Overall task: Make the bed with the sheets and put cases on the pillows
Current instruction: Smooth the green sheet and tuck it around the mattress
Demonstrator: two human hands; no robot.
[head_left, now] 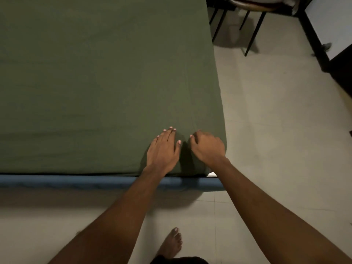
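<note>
A dark green sheet [99,82] covers the bed and lies mostly smooth, with a faint crease running down toward the near right corner. My left hand [163,149] rests flat on the sheet near that corner, fingers spread. Beside it, my right hand [208,145] has its fingers curled down onto the sheet; whether it pinches cloth I cannot tell. A blue mattress edge [76,181] shows below the sheet along the near side. No pillows or cases are in view.
Pale tiled floor [276,130] runs to the right of the bed and in front of it. A chair with thin black legs [255,29] stands at the top right beside dark furniture [341,67]. My bare foot [171,242] is on the floor.
</note>
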